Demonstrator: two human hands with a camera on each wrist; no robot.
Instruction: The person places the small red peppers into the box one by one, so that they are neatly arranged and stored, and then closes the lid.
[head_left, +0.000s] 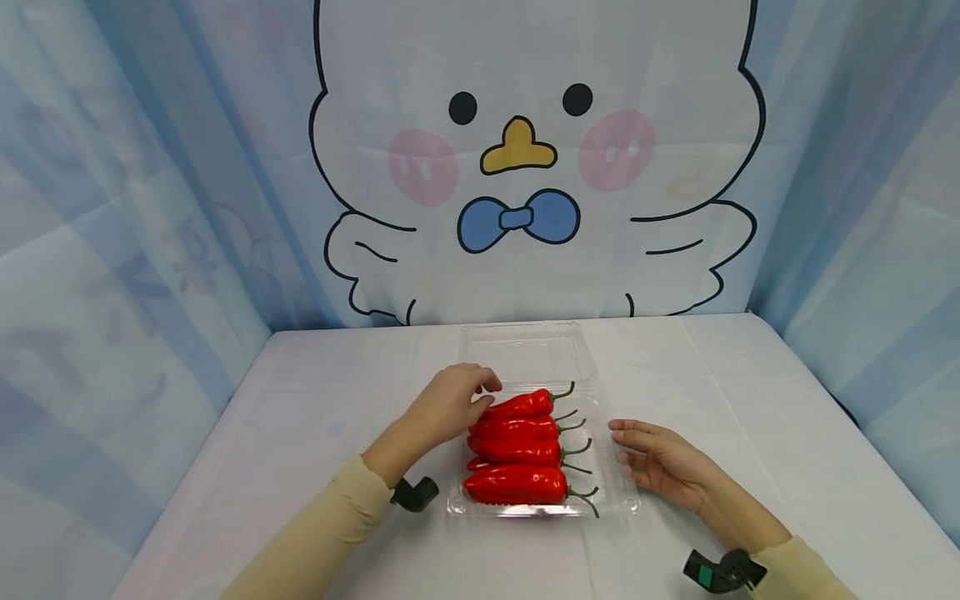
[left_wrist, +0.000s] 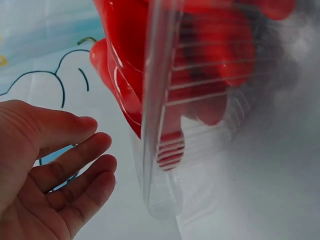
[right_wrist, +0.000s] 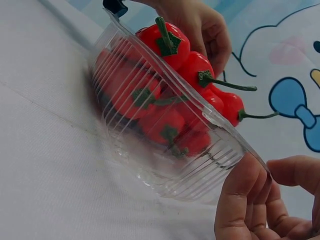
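Several glossy red peppers (head_left: 517, 452) with green stems lie in a row, stems to the right, in a clear plastic clamshell box (head_left: 611, 500). Its lid (head_left: 525, 354) is folded back, away from me. My left hand (head_left: 447, 402) hovers at the box's far left, its fingertips right by the farthest pepper; in the left wrist view its loosely bent fingers (left_wrist: 82, 165) hold nothing. At the box's right side is my right hand (head_left: 667, 462). The right wrist view shows its thumb and fingers (right_wrist: 235, 200) pinching the rim near a corner.
A white cloth (head_left: 337, 375) covers the table under the box. Behind it hangs a curtain (head_left: 525, 275) with a cartoon bird, and pale blue curtains (head_left: 112, 292) close off both sides. Each wrist wears a black camera band (head_left: 723, 571).
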